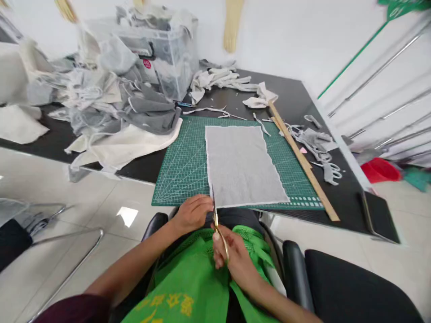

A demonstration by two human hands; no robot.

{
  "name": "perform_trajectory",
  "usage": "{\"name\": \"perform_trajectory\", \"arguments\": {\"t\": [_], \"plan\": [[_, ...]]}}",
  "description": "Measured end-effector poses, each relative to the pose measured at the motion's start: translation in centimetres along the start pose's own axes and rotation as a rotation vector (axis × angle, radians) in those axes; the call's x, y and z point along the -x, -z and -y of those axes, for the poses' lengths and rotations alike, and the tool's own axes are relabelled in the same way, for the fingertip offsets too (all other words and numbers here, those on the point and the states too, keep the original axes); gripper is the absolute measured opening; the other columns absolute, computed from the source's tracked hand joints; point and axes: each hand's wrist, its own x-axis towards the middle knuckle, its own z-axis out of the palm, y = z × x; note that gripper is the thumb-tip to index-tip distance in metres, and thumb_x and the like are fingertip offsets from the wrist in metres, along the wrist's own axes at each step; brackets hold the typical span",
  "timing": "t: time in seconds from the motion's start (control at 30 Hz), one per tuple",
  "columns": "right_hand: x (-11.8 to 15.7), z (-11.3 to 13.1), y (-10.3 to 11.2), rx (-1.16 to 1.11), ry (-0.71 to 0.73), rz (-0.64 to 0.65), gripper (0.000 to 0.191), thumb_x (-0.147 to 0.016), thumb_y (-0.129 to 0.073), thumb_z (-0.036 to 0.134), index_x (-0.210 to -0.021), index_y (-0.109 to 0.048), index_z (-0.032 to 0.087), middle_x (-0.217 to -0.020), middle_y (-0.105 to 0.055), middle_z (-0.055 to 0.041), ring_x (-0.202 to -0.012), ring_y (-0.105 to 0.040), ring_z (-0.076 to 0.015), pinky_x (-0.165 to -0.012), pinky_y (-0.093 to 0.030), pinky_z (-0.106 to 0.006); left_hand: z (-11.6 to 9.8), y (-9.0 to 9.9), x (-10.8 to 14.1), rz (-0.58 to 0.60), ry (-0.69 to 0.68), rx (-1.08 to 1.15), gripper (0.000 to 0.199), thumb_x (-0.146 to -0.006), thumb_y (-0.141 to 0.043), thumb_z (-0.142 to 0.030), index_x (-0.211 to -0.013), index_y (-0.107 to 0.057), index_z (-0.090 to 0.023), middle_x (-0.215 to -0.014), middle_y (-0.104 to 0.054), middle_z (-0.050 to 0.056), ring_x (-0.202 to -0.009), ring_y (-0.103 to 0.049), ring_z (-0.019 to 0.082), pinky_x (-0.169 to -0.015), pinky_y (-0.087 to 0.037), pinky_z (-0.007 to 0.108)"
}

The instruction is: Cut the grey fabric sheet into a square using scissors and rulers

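A light grey rectangular cloth [240, 166] with uneven edges lies flat on a green cutting mat [178, 168]. Gold-handled scissors [216, 217] are in my right hand [234, 255], its fingers wrapped round the handles below the mat's front edge. The blades point up at the cloth's lower left corner, along its left edge. My left hand [197, 213] is closed at that same corner, just left of the blades, with the cloth's edge at its fingertips.
A wooden ruler [303, 163] lies slanted across the mat's right side. Fabric scraps [314, 143] and another pair of scissors [330, 170] are on the right. Piled cloths [97, 98] and a clear plastic box [178, 63] stand at the left and back.
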Motion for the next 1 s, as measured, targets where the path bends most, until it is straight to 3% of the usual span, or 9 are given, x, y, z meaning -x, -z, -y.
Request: {"name": "perform_trajectory", "arguments": {"t": [0.13, 0.23, 0.4, 0.57, 0.8, 1.0], "plan": [[-0.2, 0.3, 0.1, 0.014, 0.001, 0.03, 0.047, -0.09, -0.069, 0.061, -0.105, -0.059, 0.018, -0.063, -0.039, 0.0111, -0.045, -0.038, -0.005, -0.046, -0.043, -0.02, -0.3, 0.3, -0.7, 0.038, 0.102, 0.074, 0.024, -0.092, -0.065, -0.011, -0.115, -0.063, -0.016, -0.102, -0.071, 0.009, -0.099, -0.067, 0.021, -0.089, -0.06, 0.041], [-0.4, 0.1, 0.4, 0.018, -0.009, 0.024, 0.048, -0.089, -0.07, 0.062, -0.107, -0.06, 0.018, -0.063, -0.041, 0.0108, -0.044, -0.038, -0.0049, -0.045, -0.043, -0.019, -0.3, 0.2, -1.1, 0.029, 0.159, 0.133, 0.025, -0.092, -0.068, -0.013, -0.116, -0.065, -0.017, -0.103, -0.07, 0.009, -0.097, -0.065, 0.02, -0.085, -0.06, 0.038], [-0.8, -0.2, 1.0, 0.019, -0.015, 0.007, 0.055, -0.085, -0.072, 0.065, -0.11, -0.062, 0.018, -0.063, -0.043, 0.0101, -0.042, -0.038, -0.0051, -0.043, -0.042, -0.02, -0.2, -0.1, -1.5, -0.01, 0.192, 0.175, 0.017, -0.093, -0.066, -0.011, -0.109, -0.068, -0.018, -0.1, -0.07, 0.007, -0.094, -0.064, 0.018, -0.083, -0.057, 0.034], [-0.8, -0.1, 1.7, 0.018, -0.007, 0.002, 0.055, -0.084, -0.073, 0.066, -0.111, -0.064, 0.018, -0.06, -0.043, 0.0102, -0.042, -0.038, -0.0059, -0.043, -0.041, -0.021, -0.5, -0.3, -2.2, 0.061, 0.223, 0.167, 0.011, -0.097, -0.06, -0.01, -0.095, -0.067, -0.018, -0.095, -0.071, 0.004, -0.091, -0.064, 0.016, -0.085, -0.054, 0.032], [0.0, 1.4, 4.8, 0.03, -0.019, -0.053, 0.048, -0.088, -0.073, 0.059, -0.107, -0.064, 0.017, -0.062, -0.043, 0.0087, -0.045, -0.037, -0.0062, -0.045, -0.038, -0.021, -1.7, -2.8, -3.7, 0.156, 0.208, 0.092, 0.024, -0.101, -0.043, -0.009, -0.101, -0.066, -0.017, -0.105, -0.07, 0.007, -0.097, -0.063, 0.019, -0.089, -0.056, 0.035], [0.0, 1.9, 6.2, 0.083, -0.011, -0.075, 0.05, -0.086, -0.075, 0.059, -0.111, -0.064, 0.016, -0.059, -0.043, 0.0098, -0.045, -0.039, -0.0069, -0.046, -0.041, -0.021, -2.2, -4.4, -4.0, 0.175, 0.192, -0.016, 0.024, -0.099, -0.044, -0.007, -0.107, -0.065, -0.017, -0.11, -0.069, 0.007, -0.102, -0.062, 0.021, -0.096, -0.056, 0.039]]}}
